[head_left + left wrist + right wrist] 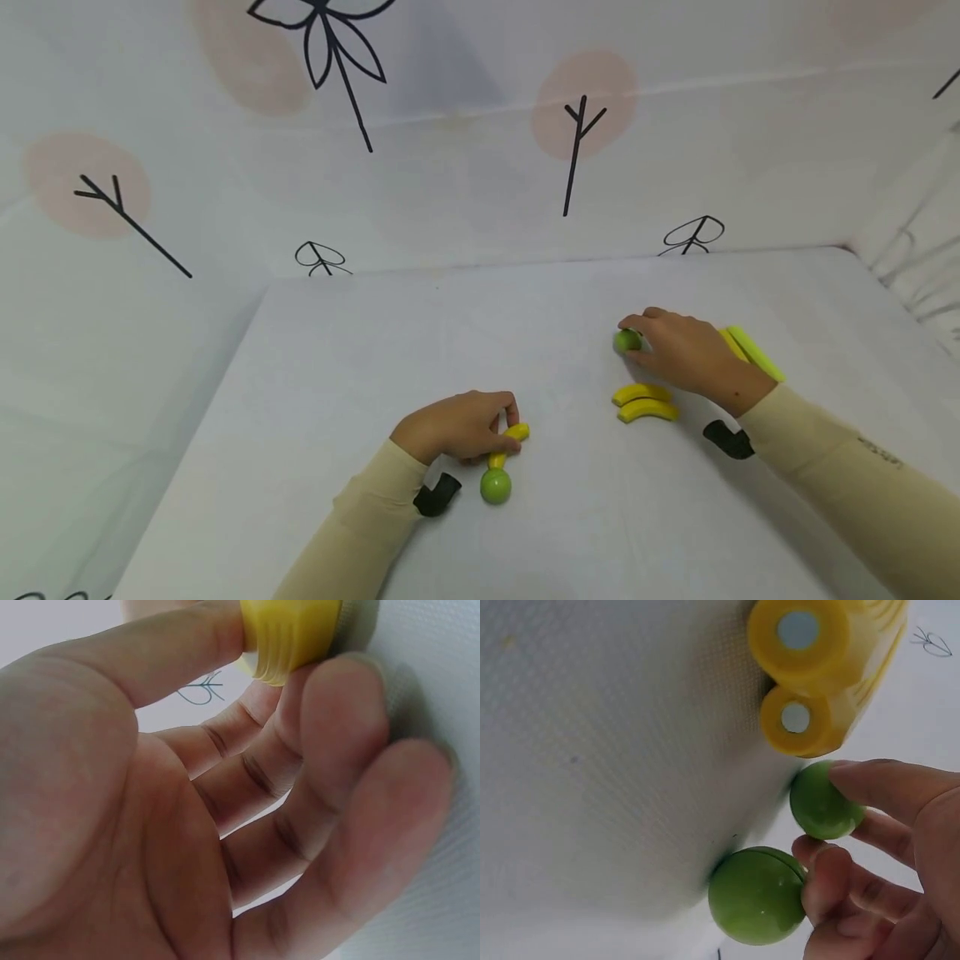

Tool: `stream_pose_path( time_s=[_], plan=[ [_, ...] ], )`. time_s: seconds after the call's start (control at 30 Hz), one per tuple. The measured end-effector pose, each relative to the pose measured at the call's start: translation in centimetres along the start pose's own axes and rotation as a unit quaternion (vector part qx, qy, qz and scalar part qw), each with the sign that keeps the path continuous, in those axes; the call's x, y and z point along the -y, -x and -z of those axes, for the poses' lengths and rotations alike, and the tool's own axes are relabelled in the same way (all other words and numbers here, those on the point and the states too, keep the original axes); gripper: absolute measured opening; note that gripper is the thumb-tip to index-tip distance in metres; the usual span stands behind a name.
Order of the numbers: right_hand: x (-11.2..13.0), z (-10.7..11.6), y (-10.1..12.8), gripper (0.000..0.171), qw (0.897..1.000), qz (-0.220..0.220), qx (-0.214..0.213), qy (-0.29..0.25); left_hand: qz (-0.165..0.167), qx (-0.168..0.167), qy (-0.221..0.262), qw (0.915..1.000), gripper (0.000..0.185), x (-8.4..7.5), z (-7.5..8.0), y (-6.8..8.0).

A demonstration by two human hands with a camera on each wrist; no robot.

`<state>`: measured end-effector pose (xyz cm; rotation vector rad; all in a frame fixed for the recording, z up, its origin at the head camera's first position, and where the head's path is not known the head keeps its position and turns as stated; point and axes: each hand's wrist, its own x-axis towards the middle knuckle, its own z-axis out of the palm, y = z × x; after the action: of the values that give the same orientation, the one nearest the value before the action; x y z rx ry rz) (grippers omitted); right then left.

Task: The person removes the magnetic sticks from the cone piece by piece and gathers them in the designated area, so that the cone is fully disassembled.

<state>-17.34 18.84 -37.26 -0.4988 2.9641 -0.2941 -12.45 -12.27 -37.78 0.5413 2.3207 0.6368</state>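
My left hand (456, 423) pinches a yellow curved rod (517, 432) between thumb and fingers, low over the white table. The rod's near end meets a green ball (495, 486). In the left wrist view, the ribbed yellow rod (289, 634) shows at the thumb tip, the other fingers loosely bent. Further right, my right hand (686, 354) grips a small green ball (627, 341) with thumb and fingers. The right wrist view has this ball (823, 801) against the thumb, and a second green ball (756, 895) by the bent fingertips, which the hand hides from above.
Two yellow curved rods (647, 408) lie side by side below my right hand; their round ends show pale discs. Beyond the right wrist are a yellow piece (733, 343) and a lime green straight bar (756, 354). A patterned white cloth (465, 192) hangs behind the table.
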Motion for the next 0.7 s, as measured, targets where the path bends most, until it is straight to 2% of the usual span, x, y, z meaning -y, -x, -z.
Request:
stream_pose_path(
  time_s=[0.13,0.27,0.47,0.57,0.7],
  plan=[
    [0.3,0.4,0.6,0.049,1.000,0.001,-0.021,-0.005,-0.001,-0.005,-0.004,1.0000,0.022,0.0,-0.1,-0.2],
    [1.6,0.7,1.9,0.044,0.998,0.002,-0.049,-0.041,-0.010,-0.026,-0.013,0.9995,0.023,-0.1,-0.4,-0.6],
    [5.2,-0.4,3.8,0.036,0.992,0.062,-0.088,-0.069,-0.031,-0.062,-0.036,0.9969,0.026,-0.4,-0.9,-1.2],
    [6.8,-1.2,4.4,0.033,0.989,0.082,-0.092,-0.086,-0.008,-0.061,-0.055,0.9966,0.035,-0.8,-0.7,-0.8],
    [8.3,-2.3,4.8,0.031,0.986,0.095,-0.081,-0.111,0.050,-0.050,-0.094,0.9931,0.054,-1.6,-0.4,0.2]
  ],
)
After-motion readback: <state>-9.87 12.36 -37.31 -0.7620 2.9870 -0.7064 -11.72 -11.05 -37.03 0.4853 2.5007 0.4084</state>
